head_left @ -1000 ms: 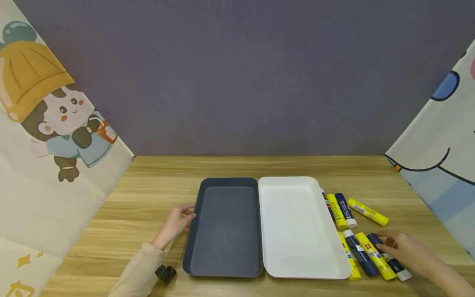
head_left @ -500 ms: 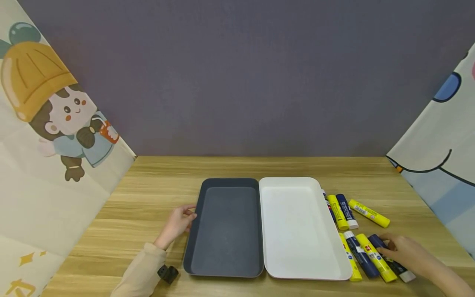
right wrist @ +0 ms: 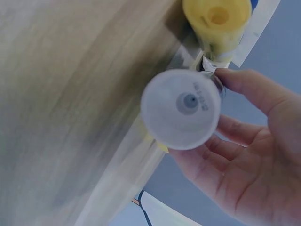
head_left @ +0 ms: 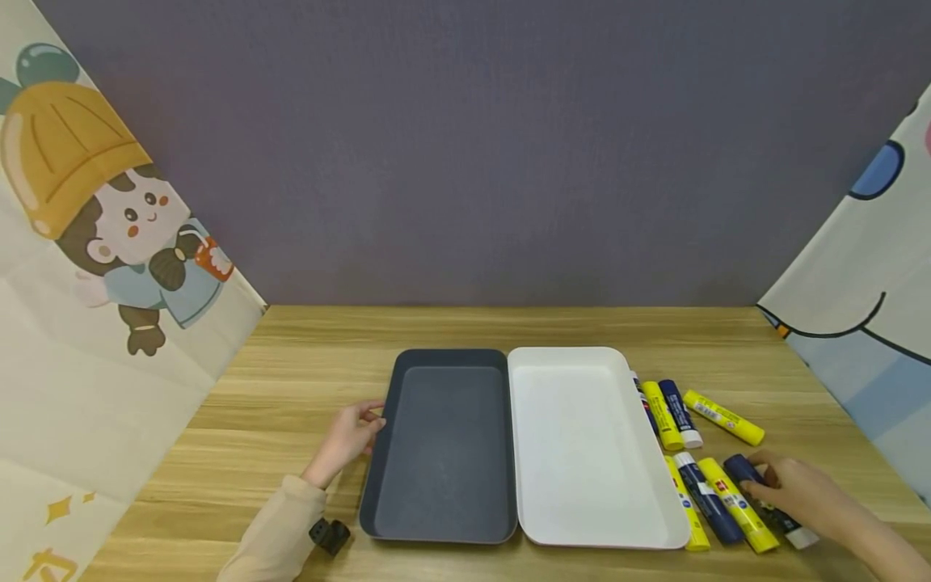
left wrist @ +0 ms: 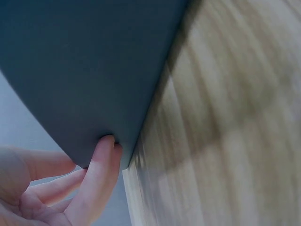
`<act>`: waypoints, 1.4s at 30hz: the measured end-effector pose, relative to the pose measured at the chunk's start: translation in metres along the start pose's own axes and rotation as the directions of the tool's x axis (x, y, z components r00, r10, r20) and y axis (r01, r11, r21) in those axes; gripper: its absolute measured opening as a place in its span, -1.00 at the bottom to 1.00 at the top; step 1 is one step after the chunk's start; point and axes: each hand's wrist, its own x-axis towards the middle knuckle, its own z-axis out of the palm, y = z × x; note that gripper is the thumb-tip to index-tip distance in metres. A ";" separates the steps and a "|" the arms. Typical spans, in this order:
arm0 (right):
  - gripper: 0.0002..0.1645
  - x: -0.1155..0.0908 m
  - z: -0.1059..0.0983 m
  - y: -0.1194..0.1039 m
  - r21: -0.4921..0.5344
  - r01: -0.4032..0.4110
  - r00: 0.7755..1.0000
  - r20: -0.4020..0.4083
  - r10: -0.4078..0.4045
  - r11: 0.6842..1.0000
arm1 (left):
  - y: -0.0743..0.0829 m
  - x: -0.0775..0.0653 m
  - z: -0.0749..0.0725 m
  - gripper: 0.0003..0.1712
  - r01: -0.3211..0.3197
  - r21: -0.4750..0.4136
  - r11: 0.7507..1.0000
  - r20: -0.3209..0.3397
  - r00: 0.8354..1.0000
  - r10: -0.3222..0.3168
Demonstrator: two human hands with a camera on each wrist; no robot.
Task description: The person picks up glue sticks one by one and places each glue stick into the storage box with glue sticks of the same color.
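Toward the right side of the wooden table [head_left: 313, 356], the right hand [head_left: 796, 497] held a navy tube [head_left: 740, 469], thumb on the side facing the neighbouring yellow tube [head_left: 738, 505] and fingers against the other side, pinching it between them. The held tube lay slanted at the right end of the front row, its white end toward the right-wrist camera. Left of that yellow tube lay another navy tube [head_left: 708, 497] and another yellow tube [head_left: 686, 505], the latter just beside the white tray [head_left: 672, 540]. Behind this row were a partly hidden navy tube by the tray's wall, a yellow one and a navy one side by side, and a slanted yellow tube [head_left: 723, 418] a little apart. The left hand [head_left: 347, 440] was at the left wall of the dark grey tray [head_left: 436, 529], which stood side by side with the white one. Its fingers were slightly bent, two tips resting together on the outer wall, and the thumb reached the rim; whether they pinched the rim I could not tell. A beige sleeve [head_left: 272, 529] covered the left forearm, with a small black device [head_left: 330, 537] beside it.
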 end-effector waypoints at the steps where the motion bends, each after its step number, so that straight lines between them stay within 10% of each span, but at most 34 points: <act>1: -0.29 -0.001 -0.001 -0.001 0.002 0.004 1.000 -0.004 -0.004 1.000 | 0.000 0.000 0.000 -0.61 0.001 0.000 1.000 -0.001 1.000 -0.001; 20: -0.42 0.002 -0.026 -0.029 -0.078 0.100 0.985 -0.130 -0.110 0.992 | -0.003 0.002 -0.002 -0.61 0.017 -0.023 1.000 0.010 1.000 -0.017; 42: -0.42 0.032 -0.048 -0.119 -0.088 0.332 0.932 -0.124 -0.341 0.939 | -0.004 0.004 -0.005 -0.61 0.090 -0.095 0.991 0.052 0.995 -0.086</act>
